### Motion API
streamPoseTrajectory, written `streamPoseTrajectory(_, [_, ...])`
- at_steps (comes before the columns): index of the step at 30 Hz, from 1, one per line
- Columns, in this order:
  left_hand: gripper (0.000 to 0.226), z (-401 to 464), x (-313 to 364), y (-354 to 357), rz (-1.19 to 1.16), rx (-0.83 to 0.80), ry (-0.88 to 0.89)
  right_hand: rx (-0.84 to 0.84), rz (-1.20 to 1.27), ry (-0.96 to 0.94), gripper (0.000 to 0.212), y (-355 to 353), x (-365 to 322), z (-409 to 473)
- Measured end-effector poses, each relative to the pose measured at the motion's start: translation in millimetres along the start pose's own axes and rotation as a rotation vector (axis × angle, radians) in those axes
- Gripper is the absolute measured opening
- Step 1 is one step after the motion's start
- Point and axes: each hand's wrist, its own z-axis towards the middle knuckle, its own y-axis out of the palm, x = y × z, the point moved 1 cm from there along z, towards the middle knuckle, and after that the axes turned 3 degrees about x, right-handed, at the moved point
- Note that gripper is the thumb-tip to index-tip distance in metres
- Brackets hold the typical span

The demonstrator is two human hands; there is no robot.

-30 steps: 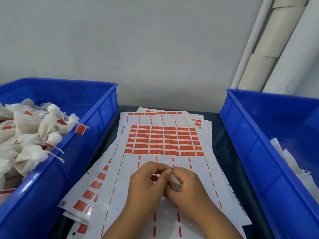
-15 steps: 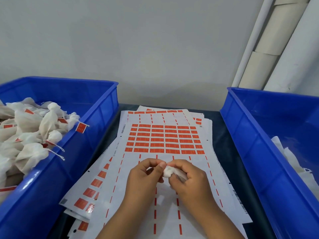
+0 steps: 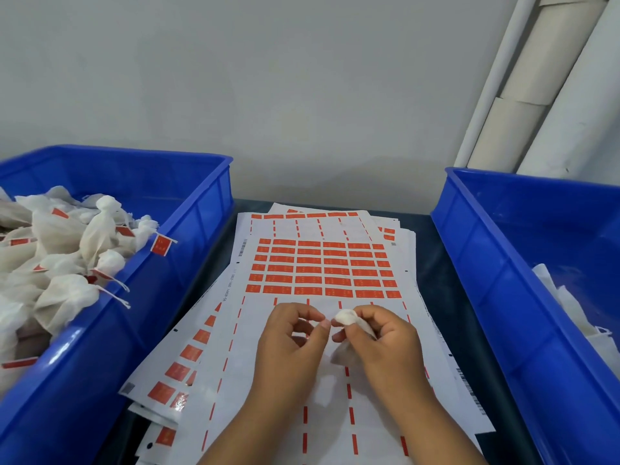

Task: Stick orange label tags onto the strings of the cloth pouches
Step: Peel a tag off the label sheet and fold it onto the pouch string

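Note:
A small white cloth pouch [image 3: 347, 318] is gripped in my right hand [image 3: 385, 340] above the label sheets. My left hand [image 3: 292, 340] is beside it with thumb and forefinger pinched together at the pouch's top; the string is too thin to make out. Under both hands lies a stack of white sheets with rows of orange label tags [image 3: 322, 266]. The left blue bin [image 3: 188, 209] holds several pouches with orange tags on their strings [image 3: 84, 236]. The right blue bin [image 3: 496, 256] holds a few plain white pouches [image 3: 570, 307].
The sheets lie on a dark table [image 3: 432, 250] between the two bins. More sheets with orange tags fan out at the lower left [image 3: 177, 374]. A grey wall stands behind, with pale rolls or tubes [image 3: 523, 95] leaning at the back right.
Both hands have shifted slightly away from me over the sheet. They have drawn a little apart, and the pouch's top now shows between their fingertips.

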Motion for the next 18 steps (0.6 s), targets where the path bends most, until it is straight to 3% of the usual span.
streamPoseTrajectory(5, [0.025, -4.5, -0.8, 4.1, 0.118, -0.031, 0.211, -0.03, 0.078, 0.122, 0.023, 0.5, -0.3, 0.3])
streamPoseTrajectory(11, [0.03, -2.3, -2.9, 4.1, 0.159, -0.011, 0.265, -0.061, 0.203, 0.305, 0.027, 0.3, 1.3, 3.9])
streamPoseTrajectory(18, [0.017, 0.3, -8.0, 4.0, 0.203, -0.009, 0.306, -0.072, 0.212, 0.329, 0.025, -0.9, -0.7, 4.1])
